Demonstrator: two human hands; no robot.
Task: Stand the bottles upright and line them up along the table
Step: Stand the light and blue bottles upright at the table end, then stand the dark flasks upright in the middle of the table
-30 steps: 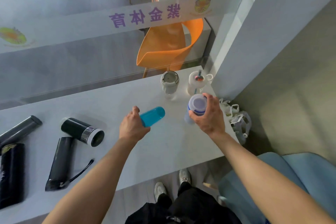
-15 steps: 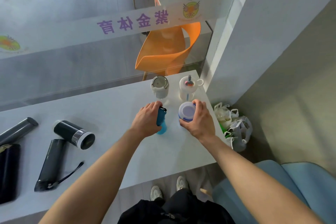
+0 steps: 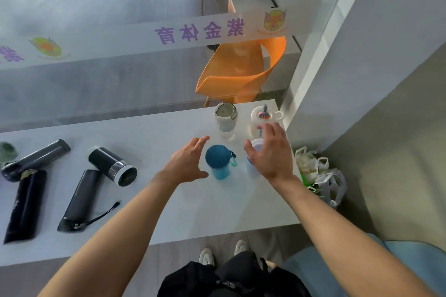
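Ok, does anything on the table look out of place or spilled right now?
No spill shows. Four dark bottles lie on their sides at the left end of the table, at mixed angles: slim grey bottle, short black bottle, strapped black bottle, long black bottle. The blue bottle stands upright.

Pale bottle (image 3: 257, 145) mostly behind R hand (image 3: 269, 155); green obj (image 3: 7, 149) blurred.
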